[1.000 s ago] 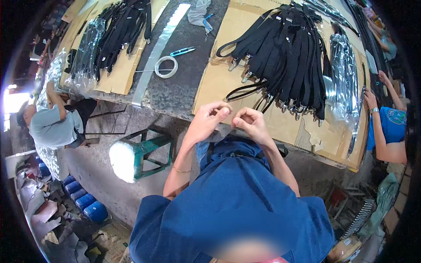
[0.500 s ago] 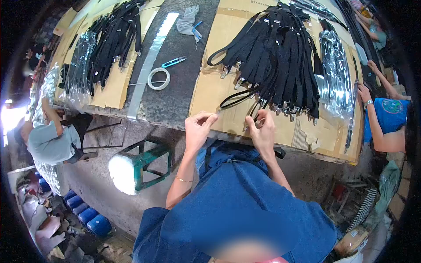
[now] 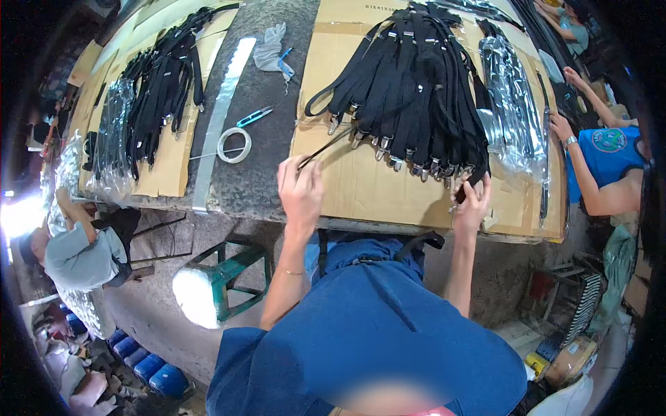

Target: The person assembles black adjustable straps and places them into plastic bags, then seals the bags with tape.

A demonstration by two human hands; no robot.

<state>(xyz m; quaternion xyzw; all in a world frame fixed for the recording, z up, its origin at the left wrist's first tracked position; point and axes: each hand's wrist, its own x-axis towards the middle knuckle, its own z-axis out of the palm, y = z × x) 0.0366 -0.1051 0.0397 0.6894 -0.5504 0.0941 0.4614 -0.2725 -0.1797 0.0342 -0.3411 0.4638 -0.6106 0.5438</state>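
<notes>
A large bundle of black suspenders (image 3: 416,104) with metal clips lies fanned out on the cardboard sheet (image 3: 368,197) in front of me. At the bundle's left front, my left hand (image 3: 301,193) is closed on a black suspender strap (image 3: 326,147) that stretches back to the pile. Over by the right front corner of the bundle, my right hand (image 3: 473,202) pinches the lower end of another part of a black strap. Its fingers partly hide a metal clip there. Whether both hands hold the same pair cannot be made out.
Left of the cardboard are a tape roll (image 3: 234,145), blue thread snips (image 3: 255,116), a metal ruler (image 3: 225,111) and a grey cloth (image 3: 270,50). Another suspender pile (image 3: 166,90) lies further left. Plastic-wrapped straps (image 3: 513,104) lie right. A green stool (image 3: 222,284) stands below; co-workers flank the table.
My hands have moved apart, the left to the left and the right to the right along the bundle's front. The left now draws a strap out; the view has shifted slightly.
</notes>
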